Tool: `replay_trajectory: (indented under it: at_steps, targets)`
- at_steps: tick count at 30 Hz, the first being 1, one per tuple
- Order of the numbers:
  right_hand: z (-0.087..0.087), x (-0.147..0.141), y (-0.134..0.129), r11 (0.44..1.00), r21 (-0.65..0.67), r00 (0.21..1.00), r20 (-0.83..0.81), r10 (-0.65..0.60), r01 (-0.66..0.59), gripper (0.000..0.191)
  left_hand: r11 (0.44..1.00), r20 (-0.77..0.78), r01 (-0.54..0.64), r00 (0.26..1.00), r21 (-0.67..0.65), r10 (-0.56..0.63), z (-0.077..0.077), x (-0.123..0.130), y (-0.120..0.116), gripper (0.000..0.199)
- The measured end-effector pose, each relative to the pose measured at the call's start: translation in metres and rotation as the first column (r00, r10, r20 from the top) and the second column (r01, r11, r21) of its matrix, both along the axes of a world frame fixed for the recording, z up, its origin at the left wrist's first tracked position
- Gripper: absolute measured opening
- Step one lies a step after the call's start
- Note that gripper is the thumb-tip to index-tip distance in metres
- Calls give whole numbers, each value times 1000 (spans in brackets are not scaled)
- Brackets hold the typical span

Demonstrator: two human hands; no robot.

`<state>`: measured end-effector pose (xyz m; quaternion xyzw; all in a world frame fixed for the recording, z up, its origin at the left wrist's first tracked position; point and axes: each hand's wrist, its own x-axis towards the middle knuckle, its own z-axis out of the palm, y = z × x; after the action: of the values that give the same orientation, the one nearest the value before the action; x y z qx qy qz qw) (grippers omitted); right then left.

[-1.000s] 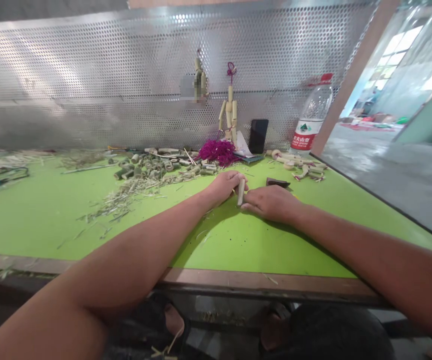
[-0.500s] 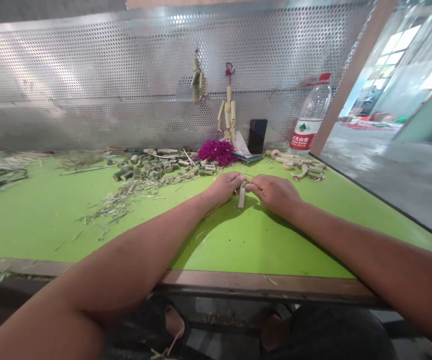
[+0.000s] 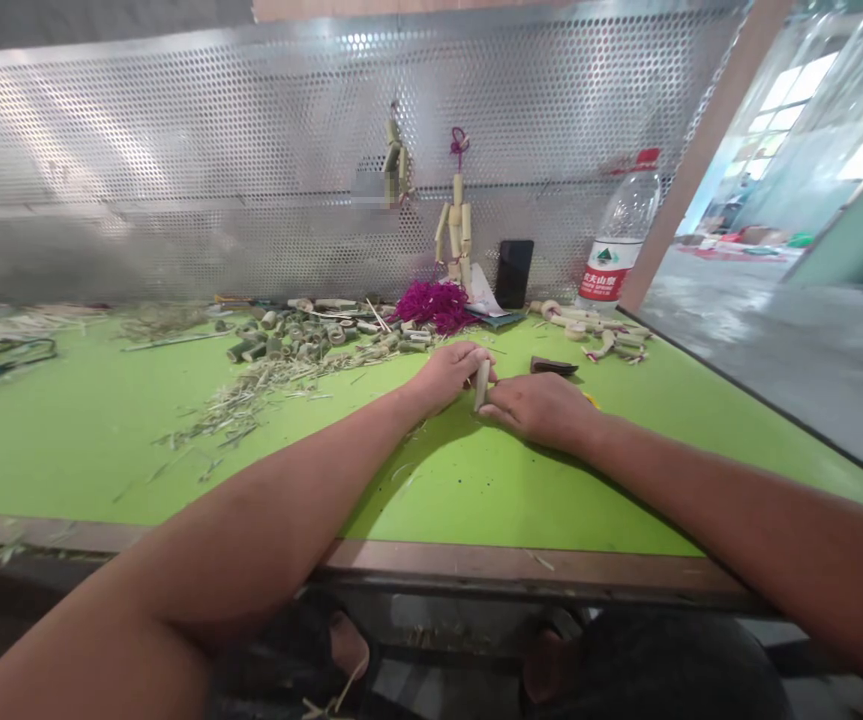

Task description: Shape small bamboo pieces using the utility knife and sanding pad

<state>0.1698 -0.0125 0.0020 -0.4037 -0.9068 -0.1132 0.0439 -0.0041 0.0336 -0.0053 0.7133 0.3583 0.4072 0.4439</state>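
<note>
A short, pale strip of bamboo [image 3: 482, 385] stands nearly upright between my two hands, just over the green tabletop. Its upper end is pinched by the thumb and fingers of my left hand [image 3: 455, 372]. Around its lower end, the thumb and fingers of my right hand [image 3: 543, 408] are closed. Just beyond the right hand lies a dark brown, flat object [image 3: 553, 366], its kind unclear. A small yellow thing [image 3: 591, 400] shows partly behind the right wrist.
Cut bamboo pieces [image 3: 273, 347] and shavings [image 3: 240, 400] spread left of my hands. Purple cord [image 3: 433, 306] lies by a jointed bamboo figure [image 3: 455, 225] against the perforated metal panel [image 3: 176, 150]. A phone [image 3: 514, 273] and plastic bottle [image 3: 624, 235] stand at the back.
My right hand has moved down from the strip's upper end to its lower end. The dark brown object and the yellow thing have come into sight. My left hand has stayed in place.
</note>
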Motion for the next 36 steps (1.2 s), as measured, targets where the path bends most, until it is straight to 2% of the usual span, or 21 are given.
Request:
replay_trajectory:
  at_steps: [4,10,14,21,26,31,34,36]
  targets:
    - [1,3,1,1000,11,1000,-10,10,-10,45,1000,-2,-3,1000,-20,3,3,-1,-4,24]
    - [4,8,4,978,72,969,-167,-182,196,48,998,-15,55,998,31,-55,3,-3,-4,26]
    - [3,8,4,974,77,964,-179,-195,211,47,997,27,77,997,24,-78,1,-3,-2,24]
    - [4,8,3,966,78,952,-210,-224,245,48,999,-9,53,999,0,-53,1,-4,-1,15]
    - [2,6,4,982,65,980,-102,-173,180,49,998,0,41,999,-43,-41,3,-3,-3,16]
    - [1,2,3,995,26,996,19,-92,91,48,1000,17,21,1000,-19,-20,3,-2,0,16]
    - [2,2,2,994,37,994,14,-105,104,48,999,33,-35,999,-14,36,7,-6,-2,21]
    - [1,4,5,987,43,987,4,-158,158,47,996,94,-71,993,-54,76,10,-9,-3,23]
